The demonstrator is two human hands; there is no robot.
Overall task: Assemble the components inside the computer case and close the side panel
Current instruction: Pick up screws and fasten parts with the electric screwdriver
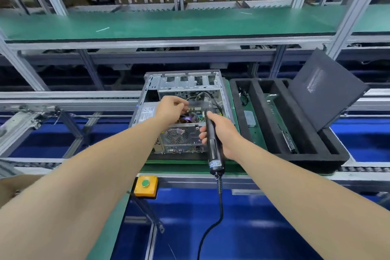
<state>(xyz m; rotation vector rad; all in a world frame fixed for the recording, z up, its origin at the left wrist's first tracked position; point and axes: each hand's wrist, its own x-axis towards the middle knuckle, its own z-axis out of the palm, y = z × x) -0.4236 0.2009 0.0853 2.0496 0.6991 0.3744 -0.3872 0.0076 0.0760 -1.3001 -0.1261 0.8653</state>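
An open silver computer case point(160, 82) lies on its side on the green conveyor pallet, its motherboard, cables and rear fan point(176, 135) exposed. My left hand point(172, 107) reaches into the case with fingers pinched on a small blurred part above the board. My right hand point(221, 133) grips a black electric screwdriver point(213, 143), its tip pointing into the case beside my left fingers. The dark side panel point(322, 88) leans upright in the black foam tray to the right.
The black foam tray point(312, 158) with long slots sits right of the case. A yellow box with a green button point(146, 184) is on the front rail. The screwdriver's cable point(219, 213) hangs down. A green shelf point(168, 23) runs above.
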